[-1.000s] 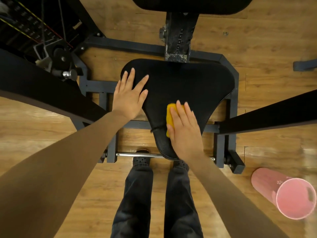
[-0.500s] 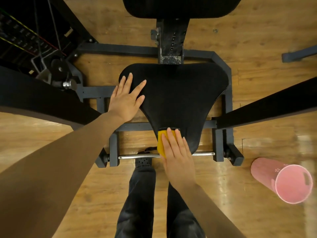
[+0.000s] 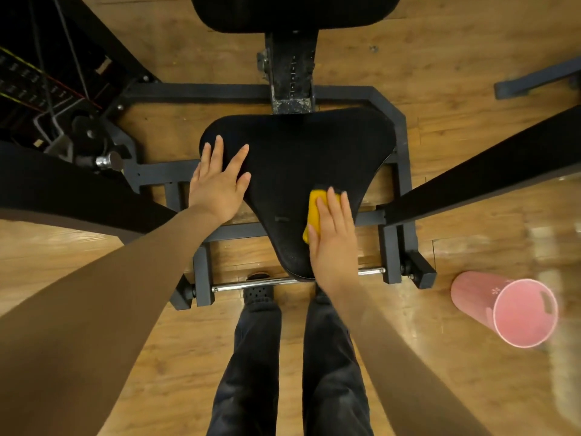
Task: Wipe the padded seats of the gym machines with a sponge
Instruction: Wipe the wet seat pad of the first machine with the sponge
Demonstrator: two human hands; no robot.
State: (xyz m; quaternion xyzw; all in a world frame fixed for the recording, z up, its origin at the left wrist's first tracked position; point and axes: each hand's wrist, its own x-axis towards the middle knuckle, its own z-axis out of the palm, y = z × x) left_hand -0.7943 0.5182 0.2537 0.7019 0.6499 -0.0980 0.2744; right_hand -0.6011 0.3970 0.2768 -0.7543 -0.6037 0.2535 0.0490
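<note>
Pressing flat on a yellow sponge (image 3: 314,212), the right hand (image 3: 333,243) has straight fingers held close together, tips reaching just past the sponge's far edge; thumb lies along the sponge's left side. Sponge sits on the seat pad (image 3: 301,158), right of centre, where the pad narrows toward the person. It's a soft rectangular block, bright yellow, w/ a darker strip at the far end, mostly hidden under the fingers.

Left hand (image 3: 220,184) lies palm-down on the pad's left lobe, fingers straight and spread, thumb out to the right; heel of the hand hangs off the pad edge over the frame.

Pad is matte black, finely grained, rounded-triangle shape: wide at the far side, tapering to a blunt nose near the person. Small scuff mark near the centre-left of the narrow part. Underneath, a dark grey square-tube steel frame (image 3: 399,121) w/ a shiny chrome rod (image 3: 251,286) across the near end. Upright post (image 3: 292,70) behind the seat is black, chipped and scratched pale at the base; a second black pad (image 3: 295,11) sits above it.

Floor (image 3: 440,51) is warm wood-look planks, glossy w/ glare at right. Pink plastic bin (image 3: 509,309), cylindrical w/ a cut-out handle slot, stands to the right, well apart from the frame. Dark trousers (image 3: 251,372) and a perforated black shoe (image 3: 258,292) below.
</note>
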